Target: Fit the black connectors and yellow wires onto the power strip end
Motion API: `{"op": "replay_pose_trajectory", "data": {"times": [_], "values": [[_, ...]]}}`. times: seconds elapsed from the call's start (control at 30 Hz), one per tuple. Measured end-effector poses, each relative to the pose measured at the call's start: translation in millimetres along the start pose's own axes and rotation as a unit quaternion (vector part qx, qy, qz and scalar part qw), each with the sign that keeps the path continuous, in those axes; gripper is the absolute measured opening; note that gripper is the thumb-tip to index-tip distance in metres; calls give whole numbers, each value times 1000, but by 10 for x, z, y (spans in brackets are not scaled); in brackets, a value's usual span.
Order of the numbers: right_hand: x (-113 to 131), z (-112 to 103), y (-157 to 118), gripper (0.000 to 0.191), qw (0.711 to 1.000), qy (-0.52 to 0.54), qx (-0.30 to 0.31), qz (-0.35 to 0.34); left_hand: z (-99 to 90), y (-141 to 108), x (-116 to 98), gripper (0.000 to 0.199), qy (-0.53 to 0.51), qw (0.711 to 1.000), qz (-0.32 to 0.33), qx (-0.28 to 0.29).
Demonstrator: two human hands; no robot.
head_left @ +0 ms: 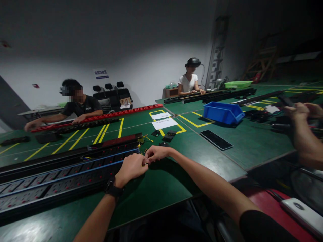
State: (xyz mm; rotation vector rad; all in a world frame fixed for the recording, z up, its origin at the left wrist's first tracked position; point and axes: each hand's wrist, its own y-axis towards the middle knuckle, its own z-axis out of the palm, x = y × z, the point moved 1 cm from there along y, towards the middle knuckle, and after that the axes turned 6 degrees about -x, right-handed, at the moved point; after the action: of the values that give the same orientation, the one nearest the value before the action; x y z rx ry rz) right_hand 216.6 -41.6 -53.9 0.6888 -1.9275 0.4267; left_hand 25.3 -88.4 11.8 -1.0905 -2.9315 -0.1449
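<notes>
My left hand (131, 167) and my right hand (156, 153) meet at the right end of a long black power strip (63, 174) lying on the green table (164, 188). Their fingertips pinch together on something small, too small to name, beside the strip's end where thin yellow wires (145, 137) stick out. A blue wire runs along the strip's open top. I wear a black watch (113, 189) on the left wrist.
A black phone (216, 139), small black parts (168, 137), white papers (164, 123) and a blue bin (223, 112) lie beyond my hands. Two other people work at long strips (98, 118) across the tables. Another person's hands (301, 112) are at the right.
</notes>
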Motion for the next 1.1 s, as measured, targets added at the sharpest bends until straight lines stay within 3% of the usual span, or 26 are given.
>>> {"op": "replay_pose_trajectory", "data": {"times": [0.57,0.93,1.1], "values": [[64,-76,-72,32,998,42,19,41,19,0,-62,25,23,1000,8,-16],[37,-68,-71,28,997,49,-34,49,-22,-14,-113,30,43,998,-35,-13],[169,-101,-136,25,989,72,-124,42,-65,-59,-133,32,65,997,-24,-15]]}}
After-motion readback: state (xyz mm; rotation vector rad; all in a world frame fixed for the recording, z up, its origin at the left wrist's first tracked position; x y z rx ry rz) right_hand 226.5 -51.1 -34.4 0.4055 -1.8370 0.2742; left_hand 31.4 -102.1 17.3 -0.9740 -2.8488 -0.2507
